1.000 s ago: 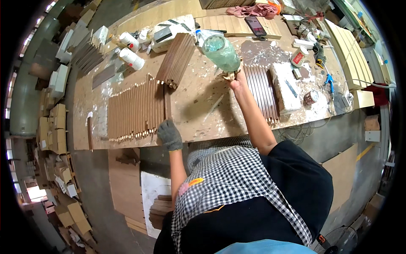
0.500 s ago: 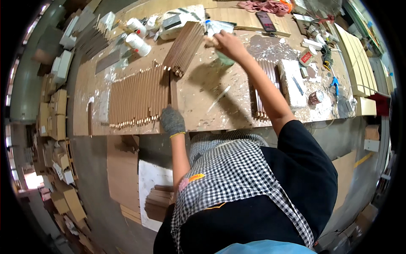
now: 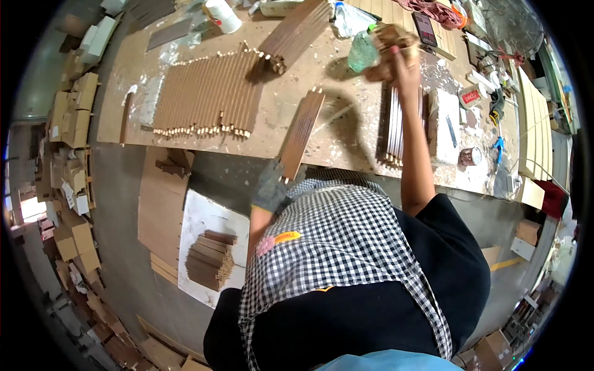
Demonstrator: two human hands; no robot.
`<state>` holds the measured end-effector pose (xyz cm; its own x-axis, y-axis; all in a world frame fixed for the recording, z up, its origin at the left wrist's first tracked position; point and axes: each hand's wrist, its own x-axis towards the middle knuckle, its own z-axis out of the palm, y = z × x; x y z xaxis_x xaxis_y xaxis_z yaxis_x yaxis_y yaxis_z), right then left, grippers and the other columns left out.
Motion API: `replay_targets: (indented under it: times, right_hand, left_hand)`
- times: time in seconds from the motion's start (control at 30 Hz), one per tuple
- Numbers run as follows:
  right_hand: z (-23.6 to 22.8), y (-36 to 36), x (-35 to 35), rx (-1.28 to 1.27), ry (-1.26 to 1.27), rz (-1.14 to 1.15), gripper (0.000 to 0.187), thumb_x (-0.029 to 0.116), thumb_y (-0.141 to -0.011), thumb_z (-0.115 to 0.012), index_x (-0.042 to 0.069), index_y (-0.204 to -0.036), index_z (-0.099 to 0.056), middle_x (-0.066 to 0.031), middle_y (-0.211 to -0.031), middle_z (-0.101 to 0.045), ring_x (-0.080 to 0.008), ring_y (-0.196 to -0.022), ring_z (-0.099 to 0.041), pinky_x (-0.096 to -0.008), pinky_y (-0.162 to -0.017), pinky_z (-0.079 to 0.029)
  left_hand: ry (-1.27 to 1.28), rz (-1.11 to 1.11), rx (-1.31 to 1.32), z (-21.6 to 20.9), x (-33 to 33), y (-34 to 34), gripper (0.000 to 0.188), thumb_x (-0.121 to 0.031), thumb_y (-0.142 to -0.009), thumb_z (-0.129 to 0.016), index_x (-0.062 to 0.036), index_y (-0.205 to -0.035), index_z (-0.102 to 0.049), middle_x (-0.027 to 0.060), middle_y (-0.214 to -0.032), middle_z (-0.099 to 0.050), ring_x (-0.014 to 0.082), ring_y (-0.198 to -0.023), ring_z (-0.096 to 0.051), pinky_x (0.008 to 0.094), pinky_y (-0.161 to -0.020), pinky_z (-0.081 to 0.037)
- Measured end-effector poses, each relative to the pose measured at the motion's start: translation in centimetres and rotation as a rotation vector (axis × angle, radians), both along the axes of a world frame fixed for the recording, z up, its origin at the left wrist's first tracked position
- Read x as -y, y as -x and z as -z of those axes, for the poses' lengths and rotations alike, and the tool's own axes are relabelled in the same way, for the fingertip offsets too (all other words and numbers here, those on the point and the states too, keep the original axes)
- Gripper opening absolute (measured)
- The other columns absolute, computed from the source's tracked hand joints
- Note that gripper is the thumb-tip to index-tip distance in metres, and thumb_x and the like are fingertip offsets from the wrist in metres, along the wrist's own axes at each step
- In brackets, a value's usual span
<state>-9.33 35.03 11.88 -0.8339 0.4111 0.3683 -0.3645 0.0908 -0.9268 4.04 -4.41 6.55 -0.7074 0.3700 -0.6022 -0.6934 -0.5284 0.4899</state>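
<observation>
My left hand [image 3: 271,187], in a grey glove, is closed round the near end of a brown wooden slat [image 3: 303,133] with pale pegs at its ends. The slat slants over the front table edge, its far end over the tabletop. My bare right hand [image 3: 403,71] grips a crumpled brown rag [image 3: 396,40] above the table, slightly blurred. Beside the rag is a green translucent bottle [image 3: 362,52]. A row of brown slats [image 3: 207,93] with pale peg ends lies on the left. Behind it rests a slanted stack of slats [image 3: 297,34].
More slats [image 3: 395,127] lie right of centre beside a white block [image 3: 443,127]. Small tins [image 3: 470,156], a blue tool [image 3: 498,148] and a phone [image 3: 425,28] are farther right. Below the table, a white board [image 3: 198,216] holds a pile of brown pieces [image 3: 211,260].
My left hand has drawn back toward me, with a slat now lifted from beside the row. My right hand has moved right, with the brown rag now showing in it. The view has shifted.
</observation>
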Motion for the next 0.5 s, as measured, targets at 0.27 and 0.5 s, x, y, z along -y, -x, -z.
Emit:
replay_targets:
  times: [0.27,0.5]
  right_hand:
    - [8.4,-9.9,17.9,0.205,-1.475,-0.230,0.047,0.035,-0.101,-0.047,0.021,-0.146,-0.043,-0.0105,-0.148,-0.043,-0.0298,-0.123,-0.052,-0.0423,-0.089,-0.055]
    - [12.2,2.1,9.6,0.743,-1.428,0.016,0.045,0.028,-0.100,-0.046,0.023,-0.146,-0.046,-0.0064,-0.154,-0.039,-0.0318,-0.132,-0.041,-0.0460,-0.096,-0.043]
  left_hand:
    - [1.008,0.577,-1.087,9.7,-3.3,5.7,0.042,-0.013,-0.091,-0.064,0.0014,-0.129,-0.055,0.0136,-0.114,-0.064,0.0283,-0.102,-0.065,0.0337,-0.080,-0.057]
    - [-0.018,0.110,-0.138,5.5,-4.9,5.0,0.051,0.003,-0.091,-0.056,0.0075,-0.140,-0.042,0.0226,-0.125,-0.055,0.0368,-0.113,-0.060,0.0405,-0.096,-0.056]
